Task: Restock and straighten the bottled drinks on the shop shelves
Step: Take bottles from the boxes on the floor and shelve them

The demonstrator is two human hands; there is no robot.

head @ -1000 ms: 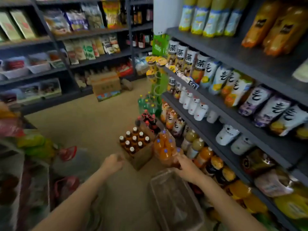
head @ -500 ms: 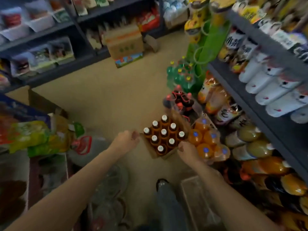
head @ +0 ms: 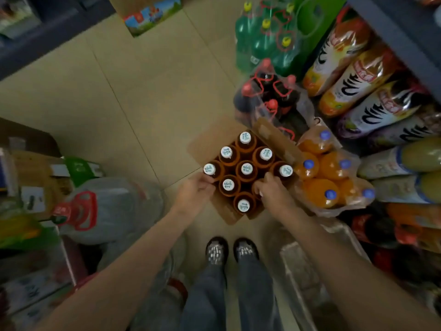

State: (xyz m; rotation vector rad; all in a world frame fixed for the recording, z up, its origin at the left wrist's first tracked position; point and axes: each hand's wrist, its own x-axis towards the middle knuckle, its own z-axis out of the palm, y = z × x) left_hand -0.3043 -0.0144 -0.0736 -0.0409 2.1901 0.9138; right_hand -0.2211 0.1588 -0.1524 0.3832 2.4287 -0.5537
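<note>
An open cardboard box (head: 224, 217) stands on the floor in front of my feet, holding several brown bottles with white caps (head: 247, 168). My left hand (head: 196, 191) is at the box's left corner, fingers curled around the leftmost bottle (head: 209, 169) just below its cap. My right hand (head: 270, 193) reaches into the right side of the box, closed over a bottle whose cap it hides. On the right, the bottom shelf holds large juice bottles (head: 358, 75) lying on their sides.
A shrink-wrapped pack of orange soda (head: 329, 177) touches the box on the right. Packs of cola (head: 269, 96) and green soda (head: 267, 37) stand behind it. A big water jug with a red handle (head: 107, 209) is at left, and a clear plastic bin (head: 305, 271) lies by my right leg.
My view has tilted down from the shelves to the floor. Both hands have moved in onto the box of brown bottles, the right from the orange soda pack.
</note>
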